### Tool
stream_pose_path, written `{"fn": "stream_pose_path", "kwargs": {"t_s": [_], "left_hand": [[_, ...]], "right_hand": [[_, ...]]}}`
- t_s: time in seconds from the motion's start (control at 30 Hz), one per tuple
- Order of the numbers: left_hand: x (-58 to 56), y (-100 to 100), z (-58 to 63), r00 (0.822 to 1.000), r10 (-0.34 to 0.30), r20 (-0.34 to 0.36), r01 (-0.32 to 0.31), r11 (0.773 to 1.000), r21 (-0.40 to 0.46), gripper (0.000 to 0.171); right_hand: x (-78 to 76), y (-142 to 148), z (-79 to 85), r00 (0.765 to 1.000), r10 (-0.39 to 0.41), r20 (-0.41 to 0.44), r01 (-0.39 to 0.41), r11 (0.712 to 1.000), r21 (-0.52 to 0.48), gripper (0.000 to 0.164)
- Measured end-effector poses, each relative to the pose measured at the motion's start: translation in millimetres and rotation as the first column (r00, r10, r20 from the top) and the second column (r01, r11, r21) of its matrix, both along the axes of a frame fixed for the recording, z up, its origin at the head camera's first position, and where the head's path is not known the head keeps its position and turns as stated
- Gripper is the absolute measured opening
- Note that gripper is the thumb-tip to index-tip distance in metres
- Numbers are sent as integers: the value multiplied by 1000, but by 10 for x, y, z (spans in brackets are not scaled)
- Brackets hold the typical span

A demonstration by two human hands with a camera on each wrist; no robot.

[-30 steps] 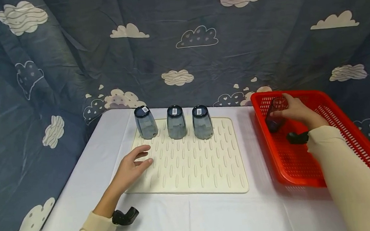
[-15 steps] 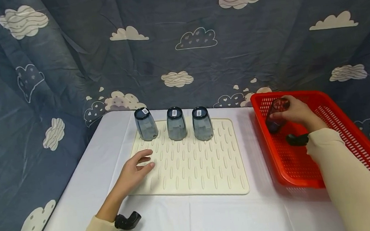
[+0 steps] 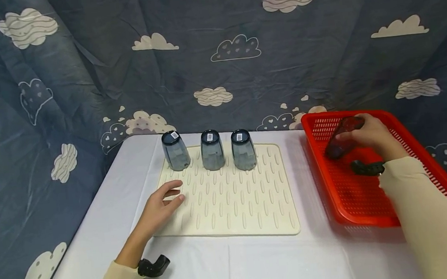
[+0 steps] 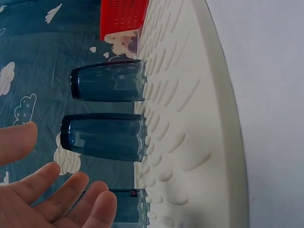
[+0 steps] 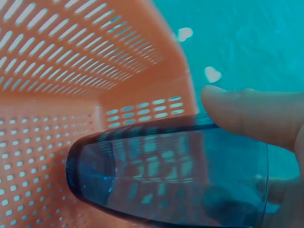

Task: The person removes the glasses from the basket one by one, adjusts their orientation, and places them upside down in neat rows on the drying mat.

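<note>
In the head view my right hand (image 3: 372, 136) grips a blue-tinted drinking glass (image 3: 340, 141) inside the red basket (image 3: 361, 194), near its far left corner. The right wrist view shows that glass (image 5: 152, 171) with its thick dark base pointing down into the basket and thumb and fingers around the rim end. My left hand (image 3: 161, 209) hovers over the left side of a cream ridged drying mat (image 3: 234, 214), fingers loosely bent and holding nothing. Behind it, three matching glasses (image 3: 212, 151) stand upside down in a row along the mat's far edge, stickers on their bases.
A white cloth (image 3: 266, 264) covers the table under the mat and basket. Directly behind hangs a dark blue curtain (image 3: 187, 85) with a cloud print. The basket's slotted side wall (image 5: 71, 52) rises close to the held glass.
My right hand has shifted slightly to the right, and the glass in it has tilted further over, its rim end moving right. My left hand has moved slightly down from its earlier place.
</note>
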State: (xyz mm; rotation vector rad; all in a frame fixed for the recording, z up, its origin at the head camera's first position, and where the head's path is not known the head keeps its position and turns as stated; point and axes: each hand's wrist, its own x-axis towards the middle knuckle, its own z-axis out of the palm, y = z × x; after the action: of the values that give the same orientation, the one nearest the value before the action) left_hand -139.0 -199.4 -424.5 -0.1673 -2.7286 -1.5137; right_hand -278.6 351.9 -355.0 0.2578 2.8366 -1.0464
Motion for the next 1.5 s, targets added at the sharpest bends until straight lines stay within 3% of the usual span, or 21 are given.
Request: {"fn": "stream_pose_path", "kwargs": {"t_s": [0.17, 0.4, 0.63, 0.83, 0.97, 1.03, 1.13, 1.27, 1.37, 1.5], "left_hand": [[14, 10, -15, 1000, 16, 1, -16, 1000, -18, 44], [18, 47, -3, 999, 34, -13, -34, 999, -7, 42], [24, 54, 7, 999, 38, -29, -36, 998, 44, 40], [43, 79, 30, 999, 41, -32, -38, 996, 86, 38], [40, 102, 28, 999, 34, -32, -31, 994, 101, 38], [46, 118, 34, 999, 32, -34, -29, 994, 101, 38], [58, 154, 58, 999, 21, -41, -16, 993, 115, 39], [73, 243, 110, 997, -32, -69, 41, 989, 142, 41], [83, 324, 149, 992, -82, -92, 96, 981, 170, 43], [88, 412, 190, 983, -137, -124, 161, 966, 204, 46]], "right_hand": [[129, 37, 127, 999, -25, -43, 21, 996, -88, 103], [329, 1, 389, 988, -116, -102, 101, 985, -139, 110], [567, -198, 638, 974, -143, -174, 110, 977, -183, 97], [825, -557, 821, 973, -85, -214, 40, 978, -206, 92], [922, -803, 856, 957, -32, -289, -33, 975, -218, 85], [960, -907, 844, 946, -9, -324, -82, 961, -265, 81], [1029, -1051, 810, 932, 22, -361, -157, 924, -350, 77], [1120, -1272, 760, 913, 58, -404, -270, 829, -490, 74], [1173, -1468, 732, 899, 113, -422, -344, 779, -524, 73], [1230, -1693, 706, 898, 192, -396, -369, 818, -441, 79]]}}
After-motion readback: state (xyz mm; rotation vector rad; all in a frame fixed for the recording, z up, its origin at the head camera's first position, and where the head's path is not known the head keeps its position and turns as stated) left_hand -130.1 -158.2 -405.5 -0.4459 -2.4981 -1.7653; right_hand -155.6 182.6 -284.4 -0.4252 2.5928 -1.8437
